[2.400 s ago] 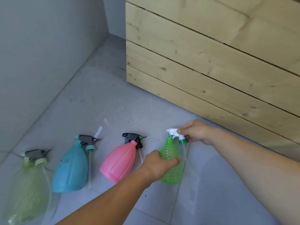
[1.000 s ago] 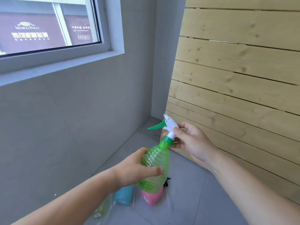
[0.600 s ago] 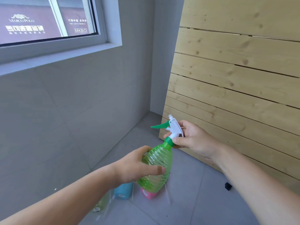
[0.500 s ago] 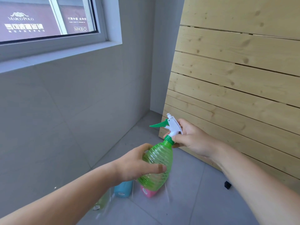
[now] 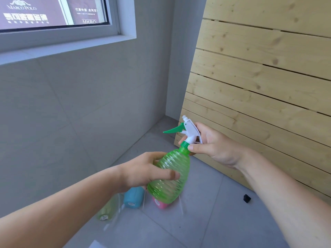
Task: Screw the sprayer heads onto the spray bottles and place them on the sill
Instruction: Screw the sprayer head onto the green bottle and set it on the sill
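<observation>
Left hand [image 5: 143,173] is wrapped around the ribbed belly of the green bottle [image 5: 170,178], held in mid-air above the floor [image 5: 223,221], well below the sill [image 5: 68,45]. Right hand [image 5: 213,147] has its grip pinched closed on the green collar at the base of the white sprayer head [image 5: 189,131], thumb and fingers on either side of the neck. Step in hand looks like threading the collar on. To do it well: lock the bottle with the left hand, turn only the collar, not the head, keep the head coaxial with the neck so the thread doesn't cross, stop when snug. Can't tell how far the thread is seated. Bottle's long axis runs base down-left to neck up-right, tilted a bit off vertical; the green trigger points left toward the grey wall [image 5: 71,113]. On the floor behind the held bottle: blue bottle [image 5: 133,196], pink bottle [image 5: 159,204] and pale green bottle [image 5: 107,210], partly hidden, not yet done by the look of it.
</observation>
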A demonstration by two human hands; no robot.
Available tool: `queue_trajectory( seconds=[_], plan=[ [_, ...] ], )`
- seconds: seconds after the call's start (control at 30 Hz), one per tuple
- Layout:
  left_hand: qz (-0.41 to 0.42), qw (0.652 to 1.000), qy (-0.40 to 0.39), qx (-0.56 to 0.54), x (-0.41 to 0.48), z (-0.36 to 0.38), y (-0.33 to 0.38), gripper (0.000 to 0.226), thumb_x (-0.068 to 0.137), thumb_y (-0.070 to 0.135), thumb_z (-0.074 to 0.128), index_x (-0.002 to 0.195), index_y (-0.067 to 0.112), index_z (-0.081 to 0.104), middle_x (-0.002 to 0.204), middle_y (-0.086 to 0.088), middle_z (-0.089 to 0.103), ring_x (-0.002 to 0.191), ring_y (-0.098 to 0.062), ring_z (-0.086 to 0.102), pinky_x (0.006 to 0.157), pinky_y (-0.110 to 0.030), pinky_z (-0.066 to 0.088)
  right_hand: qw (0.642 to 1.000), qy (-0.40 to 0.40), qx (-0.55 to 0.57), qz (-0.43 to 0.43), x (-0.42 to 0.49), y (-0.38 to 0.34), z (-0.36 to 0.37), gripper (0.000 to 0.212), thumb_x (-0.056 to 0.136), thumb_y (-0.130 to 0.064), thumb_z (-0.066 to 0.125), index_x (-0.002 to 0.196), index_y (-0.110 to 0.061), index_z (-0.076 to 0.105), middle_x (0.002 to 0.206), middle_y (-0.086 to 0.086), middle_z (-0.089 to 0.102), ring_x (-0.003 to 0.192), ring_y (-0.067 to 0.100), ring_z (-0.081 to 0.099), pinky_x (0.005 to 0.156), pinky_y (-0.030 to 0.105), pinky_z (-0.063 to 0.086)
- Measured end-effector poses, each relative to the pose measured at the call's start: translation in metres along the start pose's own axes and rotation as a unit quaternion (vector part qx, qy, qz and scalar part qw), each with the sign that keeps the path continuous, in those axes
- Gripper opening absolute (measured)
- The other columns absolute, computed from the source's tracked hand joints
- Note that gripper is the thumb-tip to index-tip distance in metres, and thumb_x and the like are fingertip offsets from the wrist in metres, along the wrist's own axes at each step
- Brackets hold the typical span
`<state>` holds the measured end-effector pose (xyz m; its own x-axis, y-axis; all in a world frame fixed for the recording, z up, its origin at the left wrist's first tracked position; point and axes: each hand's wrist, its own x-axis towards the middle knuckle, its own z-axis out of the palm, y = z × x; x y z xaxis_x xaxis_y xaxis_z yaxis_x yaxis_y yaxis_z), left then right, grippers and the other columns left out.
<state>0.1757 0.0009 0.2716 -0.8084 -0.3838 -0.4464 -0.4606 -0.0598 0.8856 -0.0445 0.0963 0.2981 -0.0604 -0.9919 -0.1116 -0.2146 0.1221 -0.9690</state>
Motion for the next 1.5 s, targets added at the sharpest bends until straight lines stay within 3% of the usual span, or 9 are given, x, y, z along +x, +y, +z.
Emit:
queue_trajectory(
  seconds=[0.2, 0.47, 0.63, 0.87, 1.03, 1.13, 1.3, 1.4, 1.5],
  plan=[
    [-0.008, 1.0, -0.011, 0.003, 0.0, -0.003, 0.003, 0.051, 0.067, 0.049, 0.08, 0.112, 0.024, 0.078, 0.121, -0.023, 0.074, 0.091, -0.028, 0.073, 0.08, -0.044, 0.053, 1.0, 0.012, -0.02, -0.017, -0.001, 0.001, 0.001, 0.051, 0.082, -0.007, 0.059, 0.131, -0.009, 0.046, 0.106, 0.0, 0.068, 0.102, 0.004, 0.061, 0.087, 0.027, 0.05],
    [0.011, 1.0, -0.01, -0.001, 0.001, -0.002, 0.002, 0.063, 0.066, 0.043, 0.08, 0.126, 0.026, 0.073, 0.125, -0.015, 0.077, 0.116, -0.039, 0.073, 0.102, -0.06, 0.056, 1.0, -0.01, -0.013, -0.001, -0.003, -0.003, -0.003, 0.048, 0.081, -0.008, 0.059, 0.127, -0.016, 0.053, 0.098, -0.009, 0.07, 0.106, 0.008, 0.06, 0.098, 0.028, 0.048],
    [0.005, 0.999, -0.03, -0.013, 0.001, -0.004, 0.001, 0.06, 0.068, 0.041, 0.077, 0.127, 0.028, 0.073, 0.13, -0.017, 0.074, 0.12, -0.04, 0.071, 0.107, -0.063, 0.052, 1.0, -0.016, 0.0, 0.012, -0.005, -0.004, -0.002, 0.043, 0.081, -0.009, 0.06, 0.12, -0.024, 0.055, 0.092, -0.016, 0.073, 0.099, -0.011, 0.063, 0.091, 0.016, 0.049],
    [-0.004, 0.997, -0.041, -0.066, 0.004, -0.006, -0.007, 0.079, 0.064, 0.042, 0.074, 0.136, 0.012, 0.065, 0.137, -0.025, 0.068, 0.127, -0.047, 0.065, 0.113, -0.061, 0.047, 0.997, -0.046, 0.056, -0.01, -0.005, -0.005, -0.001, 0.033, 0.082, -0.003, 0.058, 0.112, -0.018, 0.057, 0.098, 0.002, 0.069, 0.113, 0.012, 0.054, 0.102, 0.039, 0.042],
    [-0.024, 0.993, -0.083, -0.082, 0.005, -0.007, -0.009, 0.09, 0.063, 0.045, 0.068, 0.139, -0.001, 0.058, 0.123, -0.021, 0.07, 0.111, -0.037, 0.064, 0.108, -0.055, 0.045, 0.994, -0.052, 0.095, -0.008, -0.003, -0.005, 0.0, 0.039, 0.081, -0.001, 0.057, 0.119, -0.01, 0.053, 0.1, 0.009, 0.066, 0.113, 0.017, 0.05, 0.098, 0.036, 0.041],
    [-0.012, 0.996, -0.072, -0.052, 0.005, -0.005, -0.006, 0.083, 0.066, 0.047, 0.07, 0.14, 0.012, 0.061, 0.128, -0.018, 0.073, 0.114, -0.035, 0.069, 0.111, -0.058, 0.047, 0.998, -0.032, 0.055, 0.002, -0.002, -0.001, 0.001, 0.036, 0.081, -0.007, 0.06, 0.116, -0.013, 0.054, 0.098, 0.003, 0.068, 0.117, 0.014, 0.051, 0.103, 0.035, 0.042],
    [0.033, 0.998, 0.019, 0.054, 0.006, 0.002, 0.002, 0.076, 0.063, 0.056, 0.086, 0.128, 0.026, 0.061, 0.121, -0.003, 0.078, 0.11, -0.018, 0.076, 0.096, -0.036, 0.063, 0.996, 0.056, -0.062, 0.02, 0.003, 0.002, 0.007, 0.041, 0.092, -0.02, 0.068, 0.128, -0.019, 0.047, 0.143, 0.0, 0.054, 0.101, -0.022, 0.058, 0.083, 0.015, 0.054],
    [0.025, 0.994, 0.082, 0.074, 0.009, 0.002, 0.002, 0.084, 0.056, 0.06, 0.087, 0.126, 0.026, 0.055, 0.115, 0.0, 0.075, 0.103, -0.018, 0.077, 0.093, -0.042, 0.064, 0.996, 0.071, -0.056, 0.015, 0.006, 0.002, 0.005, 0.04, 0.091, -0.011, 0.068, 0.125, -0.013, 0.048, 0.137, 0.006, 0.057, 0.119, -0.001, 0.059, 0.087, 0.023, 0.053],
    [0.039, 0.994, 0.086, 0.053, 0.012, -0.001, 0.001, 0.073, 0.059, 0.058, 0.085, 0.117, 0.021, 0.061, 0.096, 0.0, 0.075, 0.084, -0.013, 0.076, 0.077, -0.035, 0.062, 0.998, 0.056, -0.028, 0.005, 0.007, 0.001, 0.004, 0.038, 0.09, -0.001, 0.068, 0.12, -0.016, 0.049, 0.119, 0.008, 0.058, 0.13, 0.015, 0.053, 0.108, 0.039, 0.046]
  ],
)
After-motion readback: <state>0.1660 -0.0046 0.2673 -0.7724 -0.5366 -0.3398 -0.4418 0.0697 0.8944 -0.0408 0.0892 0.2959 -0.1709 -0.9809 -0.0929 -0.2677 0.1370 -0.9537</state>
